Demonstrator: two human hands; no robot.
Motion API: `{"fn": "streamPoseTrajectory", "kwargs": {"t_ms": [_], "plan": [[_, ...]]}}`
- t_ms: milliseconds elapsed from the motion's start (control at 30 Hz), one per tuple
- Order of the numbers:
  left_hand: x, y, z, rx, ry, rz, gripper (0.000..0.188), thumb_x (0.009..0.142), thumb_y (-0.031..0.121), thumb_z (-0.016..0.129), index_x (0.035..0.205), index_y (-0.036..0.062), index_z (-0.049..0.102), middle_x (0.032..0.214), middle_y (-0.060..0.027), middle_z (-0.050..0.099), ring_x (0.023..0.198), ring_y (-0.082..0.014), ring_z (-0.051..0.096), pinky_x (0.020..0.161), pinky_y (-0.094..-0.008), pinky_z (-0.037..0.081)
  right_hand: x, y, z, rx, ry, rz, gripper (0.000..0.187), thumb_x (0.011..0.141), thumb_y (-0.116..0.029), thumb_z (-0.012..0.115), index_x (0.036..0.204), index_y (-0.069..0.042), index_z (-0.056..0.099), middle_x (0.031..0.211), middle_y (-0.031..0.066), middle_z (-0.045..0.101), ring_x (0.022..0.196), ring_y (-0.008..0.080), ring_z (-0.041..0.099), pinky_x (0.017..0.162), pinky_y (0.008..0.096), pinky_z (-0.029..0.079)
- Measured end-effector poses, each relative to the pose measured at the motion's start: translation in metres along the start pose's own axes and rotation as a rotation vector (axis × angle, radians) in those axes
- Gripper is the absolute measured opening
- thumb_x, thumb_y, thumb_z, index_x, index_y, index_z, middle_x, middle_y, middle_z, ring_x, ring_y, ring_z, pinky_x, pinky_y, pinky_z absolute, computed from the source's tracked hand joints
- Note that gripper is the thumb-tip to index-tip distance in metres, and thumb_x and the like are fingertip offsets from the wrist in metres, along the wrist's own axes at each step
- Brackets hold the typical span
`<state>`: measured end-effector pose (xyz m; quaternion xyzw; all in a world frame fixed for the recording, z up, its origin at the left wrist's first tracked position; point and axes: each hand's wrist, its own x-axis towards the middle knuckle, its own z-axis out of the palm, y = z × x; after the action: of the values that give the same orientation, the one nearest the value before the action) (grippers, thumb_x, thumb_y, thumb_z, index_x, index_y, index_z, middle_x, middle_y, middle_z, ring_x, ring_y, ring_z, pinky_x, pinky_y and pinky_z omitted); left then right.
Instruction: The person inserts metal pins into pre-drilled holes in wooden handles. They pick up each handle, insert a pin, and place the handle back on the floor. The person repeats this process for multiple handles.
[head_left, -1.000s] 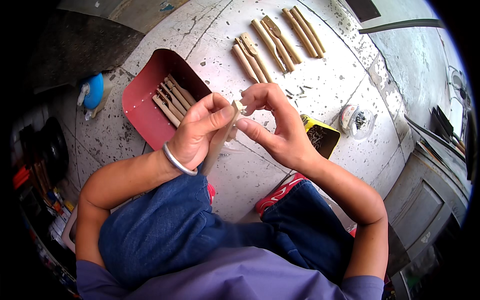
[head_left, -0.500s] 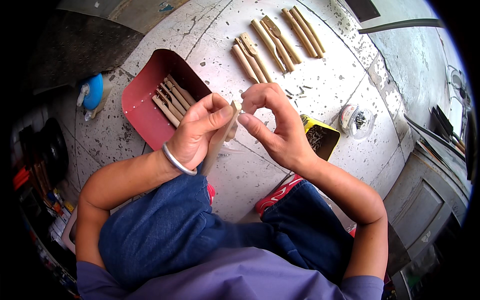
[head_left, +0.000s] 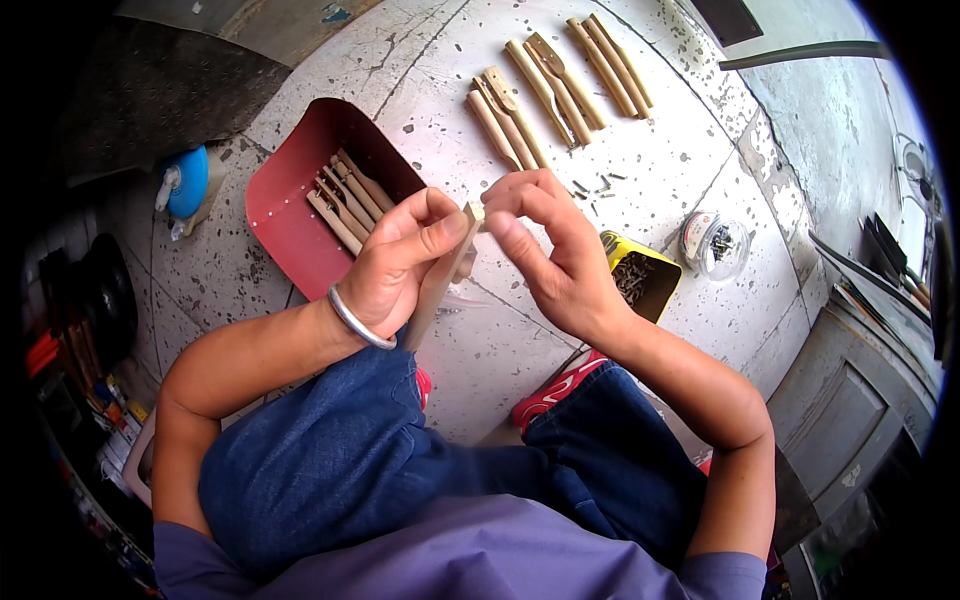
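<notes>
My left hand [head_left: 400,255], a metal bangle at its wrist, grips a flat, light wooden piece [head_left: 436,292] that stands tilted between my knees. Its thumb presses near the upper end. Just right of that end is my right hand [head_left: 565,260], fingers curled and thumb brought in close to them; anything pinched there is too small to make out. Beyond my hands, several wooden handle-like pieces [head_left: 548,90] lie in groups on the floor. Small metal pins [head_left: 604,185] are scattered near them. More wooden pieces [head_left: 345,205] rest inside a red scoop-shaped container [head_left: 285,245] at the left.
A yellow open tin [head_left: 657,265] full of small metal pieces stands right of my right hand, beside a clear round tub [head_left: 738,250] holding dark bits. Farther left sits a blue round object [head_left: 185,185]. A grey cabinet [head_left: 835,410] borders the right side.
My right thumb has lifted and closed in toward the curled fingers by the wood's upper end. The left hand and the wooden piece stay nearly still.
</notes>
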<state>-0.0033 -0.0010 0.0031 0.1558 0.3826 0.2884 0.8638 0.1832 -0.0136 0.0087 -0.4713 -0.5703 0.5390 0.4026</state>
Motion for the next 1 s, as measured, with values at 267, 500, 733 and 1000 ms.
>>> {"fn": "streamPoseTrajectory", "kwargs": {"t_ms": [267, 500, 733, 1000], "plan": [[0.0015, 0.0004, 0.0007, 0.012, 0.002, 0.004, 0.013, 0.093, 0.023, 0.055, 0.094, 0.0126, 0.048, 0.081, -0.0010, 0.056, 0.073, -0.0125, 0.052, 0.069, -0.0270, 0.041, -0.0001, 0.0024, -0.0008, -0.011, -0.012, 0.016, 0.015, 0.086, -0.014, 0.063, 0.093, -0.002, 0.057, 0.089, 0.0083, 0.051, 0.086, 0.0198, 0.053, 0.077, 0.0314, 0.044], [0.0019, 0.0010, 0.0011, -0.021, 0.008, -0.012, 0.016, 0.091, 0.021, 0.059, 0.094, 0.0075, 0.050, 0.082, -0.0018, 0.056, 0.074, -0.0095, 0.053, 0.072, -0.0243, 0.042, 0.0002, 0.0053, -0.0016, 0.003, 0.009, 0.047, 0.015, 0.085, -0.014, 0.064, 0.091, -0.002, 0.058, 0.086, 0.0084, 0.052, 0.082, 0.0197, 0.054, 0.076, 0.0314, 0.044], [0.0042, -0.0016, -0.0005, -0.007, 0.021, -0.022, 0.013, 0.092, 0.022, 0.057, 0.093, 0.0108, 0.049, 0.081, -0.0023, 0.056, 0.072, -0.0113, 0.053, 0.069, -0.0256, 0.042, 0.0027, 0.0042, -0.0040, -0.006, 0.001, 0.040, 0.013, 0.085, -0.012, 0.064, 0.086, -0.001, 0.057, 0.085, 0.0085, 0.054, 0.083, 0.0208, 0.055, 0.077, 0.0311, 0.044], [0.0017, -0.0069, -0.0053, 0.025, 0.019, 0.004, 0.014, 0.091, 0.019, 0.058, 0.095, 0.0092, 0.050, 0.086, -0.0032, 0.057, 0.076, -0.0138, 0.055, 0.073, -0.0272, 0.045, 0.0013, 0.0088, -0.0039, 0.168, -0.115, 0.314, 0.013, 0.085, -0.012, 0.064, 0.087, -0.001, 0.059, 0.091, 0.0060, 0.059, 0.089, 0.0155, 0.056, 0.085, 0.0305, 0.043]]}}
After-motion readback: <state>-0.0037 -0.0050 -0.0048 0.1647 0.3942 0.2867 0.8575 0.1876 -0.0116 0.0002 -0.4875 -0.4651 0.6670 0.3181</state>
